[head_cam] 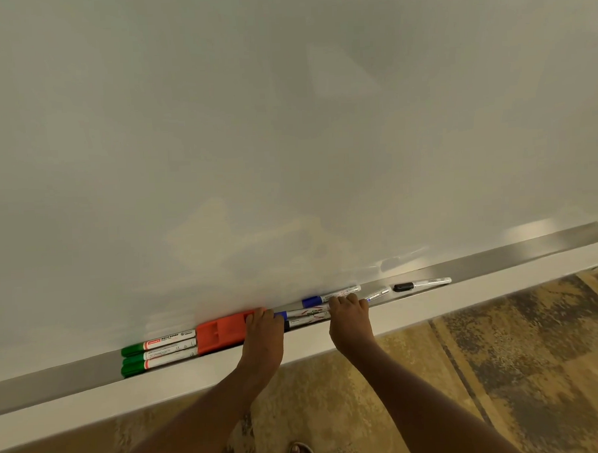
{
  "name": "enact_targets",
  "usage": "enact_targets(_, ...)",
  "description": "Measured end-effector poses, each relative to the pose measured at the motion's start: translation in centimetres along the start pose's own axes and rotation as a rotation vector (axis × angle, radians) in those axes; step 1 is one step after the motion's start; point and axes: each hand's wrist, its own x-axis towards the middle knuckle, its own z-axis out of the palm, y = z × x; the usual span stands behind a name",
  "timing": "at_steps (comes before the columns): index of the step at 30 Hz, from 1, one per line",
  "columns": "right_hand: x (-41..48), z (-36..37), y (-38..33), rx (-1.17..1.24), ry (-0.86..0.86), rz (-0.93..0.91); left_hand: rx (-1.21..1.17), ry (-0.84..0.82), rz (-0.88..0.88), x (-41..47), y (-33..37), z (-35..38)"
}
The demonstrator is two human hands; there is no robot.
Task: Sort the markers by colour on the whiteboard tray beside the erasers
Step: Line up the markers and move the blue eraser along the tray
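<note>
Count on the tray (498, 264): three green markers (157, 354), one orange eraser (223, 330), at least two blue markers (330, 297), and one black marker (421, 284); further barrels lie partly hidden under my hands. The green markers lie stacked side by side, caps to the left, touching the eraser's left end. My left hand (263, 334) rests with fingertips bent on the eraser's right end, not closed around it. My right hand (349, 321) has fingers curled down onto the blue marker group; whether they grip one, I cannot tell. The whiteboard (286, 124) is blank and the floor (502, 371) is mottled tan.
</note>
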Motion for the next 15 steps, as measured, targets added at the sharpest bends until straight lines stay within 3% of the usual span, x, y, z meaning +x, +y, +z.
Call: enact_targets(15,0.69,0.07,0.79,0.010,-0.033,-0.048,0.054,-0.066,0.037,0.32,0.34,-0.28)
